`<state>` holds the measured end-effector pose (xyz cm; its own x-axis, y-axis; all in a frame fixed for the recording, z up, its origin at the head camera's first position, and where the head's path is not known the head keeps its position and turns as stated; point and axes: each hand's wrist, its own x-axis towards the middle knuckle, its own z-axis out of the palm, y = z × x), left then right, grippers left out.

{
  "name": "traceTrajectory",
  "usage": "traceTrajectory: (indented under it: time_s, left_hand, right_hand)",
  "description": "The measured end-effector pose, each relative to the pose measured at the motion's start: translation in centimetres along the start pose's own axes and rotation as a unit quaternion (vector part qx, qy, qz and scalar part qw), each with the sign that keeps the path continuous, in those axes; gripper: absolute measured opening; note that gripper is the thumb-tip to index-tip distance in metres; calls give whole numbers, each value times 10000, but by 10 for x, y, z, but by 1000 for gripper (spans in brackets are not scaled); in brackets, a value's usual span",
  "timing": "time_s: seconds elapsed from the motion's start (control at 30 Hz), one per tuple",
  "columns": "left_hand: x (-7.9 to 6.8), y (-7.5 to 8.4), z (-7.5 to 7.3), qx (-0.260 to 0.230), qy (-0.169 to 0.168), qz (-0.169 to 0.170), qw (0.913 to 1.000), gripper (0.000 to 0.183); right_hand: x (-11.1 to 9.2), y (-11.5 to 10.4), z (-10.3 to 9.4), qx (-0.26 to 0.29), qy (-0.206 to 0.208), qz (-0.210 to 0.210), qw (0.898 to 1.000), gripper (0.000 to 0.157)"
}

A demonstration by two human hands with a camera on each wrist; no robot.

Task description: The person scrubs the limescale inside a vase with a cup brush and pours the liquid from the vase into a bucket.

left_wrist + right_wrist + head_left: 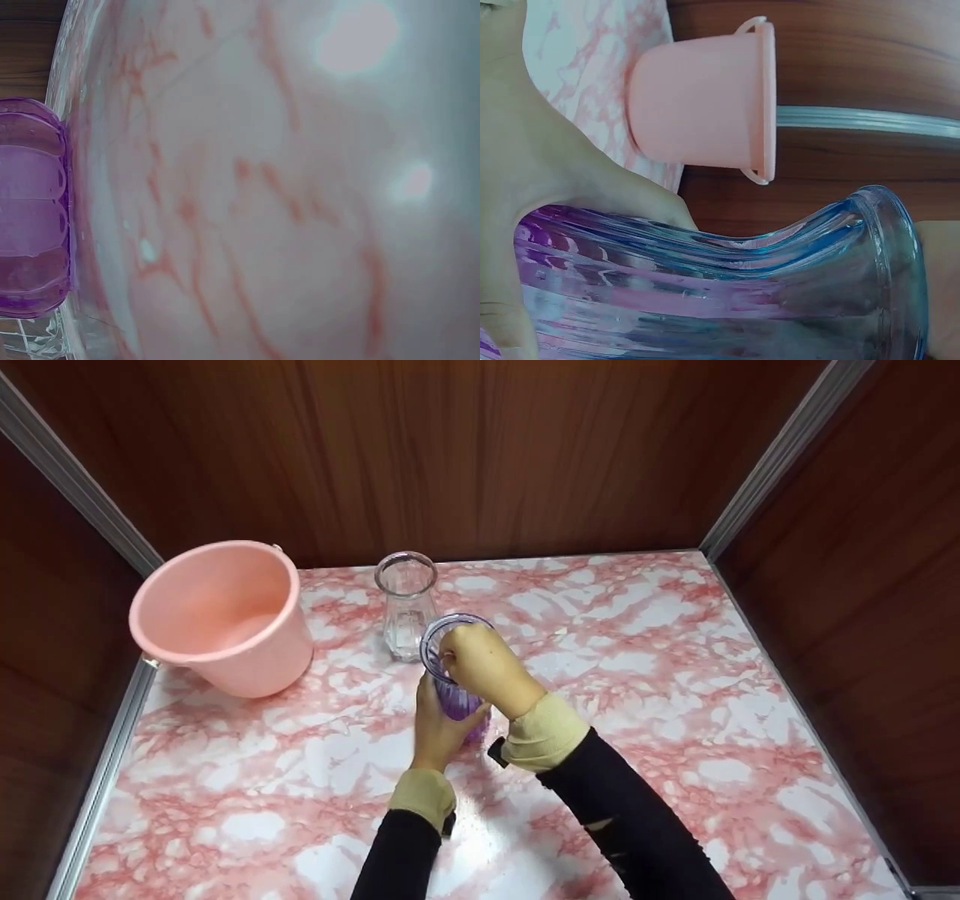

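A ribbed glass vase (459, 703), purple low down and bluish toward its flared rim, stands near the middle of the table. My left hand (437, 731) grips its lower body from the near left side, thumb and fingers spread around the glass. From the right, my right hand (484, 664) reaches into the mouth, its knuckles bent at the rim. Its fingers are hidden inside, and I cannot tell whether they hold anything. In the left wrist view the purple vase base (30, 210) appears at the left edge. The right wrist view shows the ribbed vase side (705, 292) lengthwise.
Just behind the purple vase stands a clear glass vase (406, 615). A pink bucket (259, 667) sits at the back left. Dark wood-look panels (510, 457) with metal corner strips (780, 457) enclose the marbled red-and-white tabletop (645, 780) at the back and sides.
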<state>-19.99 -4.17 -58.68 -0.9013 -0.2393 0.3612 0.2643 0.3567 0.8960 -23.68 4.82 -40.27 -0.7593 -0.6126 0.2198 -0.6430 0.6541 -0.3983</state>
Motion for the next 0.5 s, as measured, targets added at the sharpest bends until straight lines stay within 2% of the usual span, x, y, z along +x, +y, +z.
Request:
traceTrajectory:
  time_s: [0.5]
  left_hand:
    - [0,-4,-1,52,18,145,9999,99]
  right_hand:
    - [1,2,0,-59,68,-113,9999,15]
